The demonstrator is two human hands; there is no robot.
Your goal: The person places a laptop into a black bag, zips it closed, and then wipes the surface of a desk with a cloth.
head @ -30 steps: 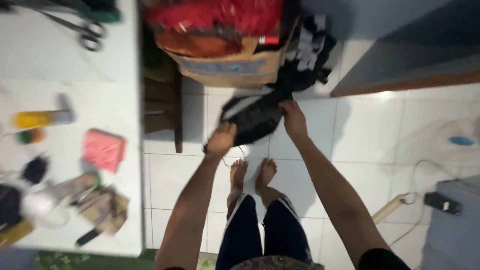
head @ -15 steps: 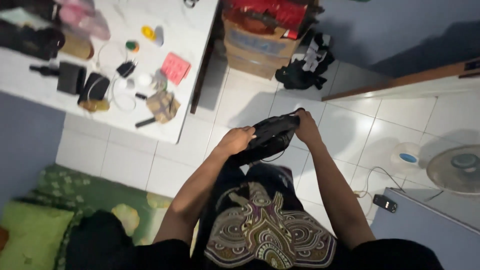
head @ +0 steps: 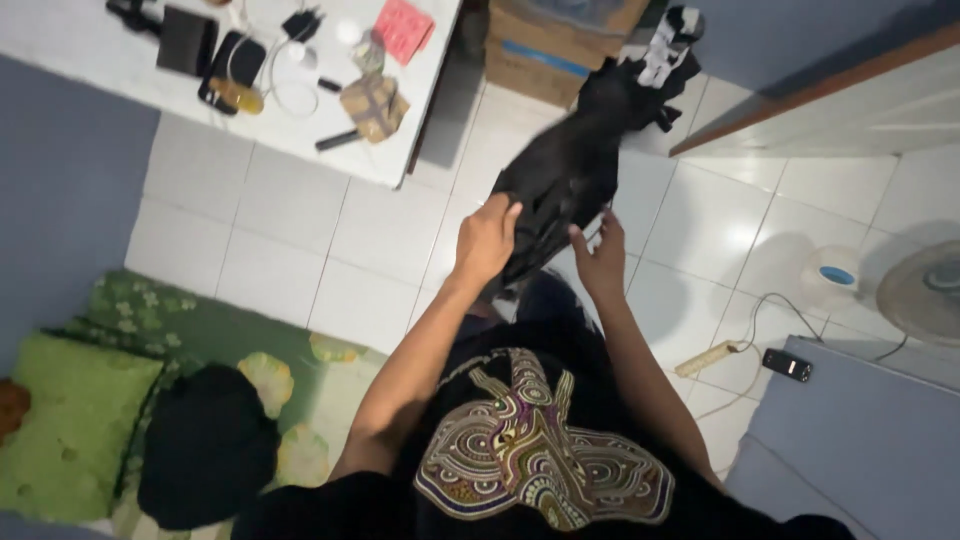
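I hold a black garment [head: 560,190] up in front of my chest, over the white tiled floor. My left hand [head: 487,240] grips its lower left edge with the fingers closed on the cloth. My right hand [head: 600,262] holds the lower right part, fingers spread along the fabric. The garment hangs upward in the view, toward a pile of black and white clothes [head: 660,55] on the floor. My dark shirt with a patterned print fills the bottom of the view.
A white table [head: 400,165] at top left carries small gadgets, cables, a pink pad [head: 405,28] and a black case. A cardboard box [head: 545,60] stands beside it. A power strip [head: 708,357], a fan [head: 925,290], a grey cabinet and a green mattress [head: 180,330] surround me.
I rose from bending over the floor and lifted the black garment from near my feet. It now stretches upward between my hands, and the view has swung toward the mattress.
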